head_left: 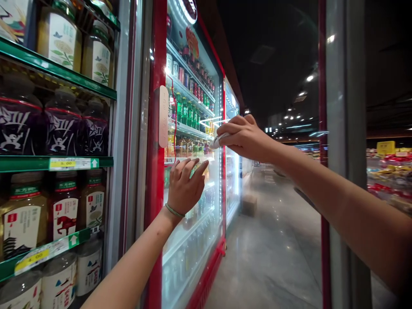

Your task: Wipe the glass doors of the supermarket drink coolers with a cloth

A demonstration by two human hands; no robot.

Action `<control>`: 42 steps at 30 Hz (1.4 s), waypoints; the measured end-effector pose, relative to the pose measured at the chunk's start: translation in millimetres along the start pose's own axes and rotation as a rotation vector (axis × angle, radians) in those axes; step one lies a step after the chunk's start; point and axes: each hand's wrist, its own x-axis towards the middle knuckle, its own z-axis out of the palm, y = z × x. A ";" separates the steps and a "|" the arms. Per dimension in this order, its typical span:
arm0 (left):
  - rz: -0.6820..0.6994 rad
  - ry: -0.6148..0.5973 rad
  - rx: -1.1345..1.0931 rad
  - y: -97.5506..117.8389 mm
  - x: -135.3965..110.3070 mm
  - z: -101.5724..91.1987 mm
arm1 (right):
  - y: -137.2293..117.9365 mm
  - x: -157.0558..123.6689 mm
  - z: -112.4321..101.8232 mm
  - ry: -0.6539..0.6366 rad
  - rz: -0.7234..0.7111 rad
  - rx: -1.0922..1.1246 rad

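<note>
My left hand lies flat against the glass door of a red-framed drinks cooler, fingers stretched out, a thin green band on the wrist. My right hand is closed round a small white object, perhaps a wadded cloth, pressing it on the same glass higher up near the door's right edge. Behind the glass stand rows of cans and green bottles on lit shelves.
At the left an open cooler shows bottled teas and dark bottles on green shelves with price tags. A grey door frame stands at the right. A polished aisle floor runs ahead; a box sits by the coolers.
</note>
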 end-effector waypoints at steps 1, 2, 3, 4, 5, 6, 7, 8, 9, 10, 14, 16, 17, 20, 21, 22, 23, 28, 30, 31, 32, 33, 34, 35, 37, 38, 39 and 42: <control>0.009 -0.005 -0.006 -0.1 -0.2 0.3 | 1.0 -0.7 -0.4 0.016 0.021 -0.008; 0.018 -0.010 -0.013 -0.3 -0.4 0.6 | 1.8 -1.4 -0.5 0.023 0.038 -0.015; 0.025 -0.017 -0.021 -0.5 -0.6 1.0 | 2.3 -2.3 -0.5 0.021 0.045 -0.019; 0.029 -0.024 -0.028 -0.8 -0.8 1.3 | 2.7 -3.5 -0.6 0.006 0.040 -0.019; 0.029 -0.030 -0.035 -1.1 -1.0 1.6 | 3.1 -5.0 -1.0 -0.015 0.030 -0.014; 0.026 -0.034 -0.041 -1.3 -1.2 1.9 | 3.7 -6.8 -1.8 -0.034 0.020 -0.007; 0.022 -0.036 -0.047 -1.6 -1.4 2.1 | 4.5 -8.7 -3.0 -0.047 0.017 0.001; 0.016 -0.035 -0.051 -1.9 -1.5 2.3 | 5.5 -10.6 -4.5 -0.051 0.024 0.007; 0.012 -0.032 -0.053 -2.1 -1.5 2.3 | 6.6 -12.3 -6.1 -0.045 0.041 0.012; 0.011 -0.029 -0.054 -2.3 -1.5 2.2 | 7.6 -13.7 -7.4 -0.033 0.061 0.016; 0.034 -0.025 -0.033 -1.3 0.5 0.3 | 8.4 -17.7 -9.2 -0.014 0.077 0.029; 0.053 -0.028 -0.017 1.6 3.1 -0.5 | 7.9 -19.6 -9.5 -0.038 0.047 0.033; 0.064 -0.030 -0.013 3.8 5.0 -0.5 | 7.8 -20.4 -10.0 -0.045 0.042 0.032; 0.079 -0.040 -0.032 13.5 12.5 1.8 | 7.4 -21.3 -12.6 -0.027 0.079 0.012; 0.074 -0.042 -0.048 17.2 15.5 3.2 | 7.2 -21.3 -13.7 -0.022 0.090 0.005; 0.066 -0.045 -0.067 21.0 18.4 4.8 | 7.1 -21.5 -14.7 -0.025 0.090 0.000; 0.054 -0.046 -0.088 24.6 21.0 6.5 | 7.3 -22.0 -16.0 -0.036 0.081 -0.002; 0.022 0.004 -0.131 36.0 26.5 12.2 | 13.2 -29.4 -27.0 -0.056 0.104 -0.023; 0.031 0.017 -0.126 37.0 25.6 12.4 | 13.3 -32.4 -32.0 -0.042 0.156 -0.032; 0.035 0.013 -0.128 37.0 25.0 12.1 | 12.3 -33.7 -34.1 -0.056 0.162 -0.030; 0.037 0.006 -0.132 36.8 24.5 11.7 | 11.0 -34.7 -35.9 -0.084 0.153 -0.023; 0.037 -0.001 -0.137 36.5 24.1 11.3 | 9.6 -35.6 -37.4 -0.116 0.139 -0.015; 0.037 -0.005 -0.141 36.3 24.0 10.9 | 8.6 -36.4 -38.7 -0.142 0.128 -0.007; 0.039 -0.007 -0.141 36.1 24.1 10.5 | 8.1 -36.8 -39.8 -0.152 0.130 -0.001; 0.044 -0.006 -0.130 36.3 24.6 9.8 | 8.4 -36.4 -41.4 -0.113 0.176 -0.004; 0.047 -0.005 -0.124 36.6 25.0 9.4 | 8.6 -35.5 -41.9 -0.081 0.205 -0.009; 0.049 -0.006 -0.118 36.9 25.3 9.1 | 8.5 -34.4 -42.4 -0.059 0.225 -0.013; 0.055 -0.011 -0.119 37.3 26.2 8.3 | 6.0 -31.8 -44.6 -0.092 0.184 -0.001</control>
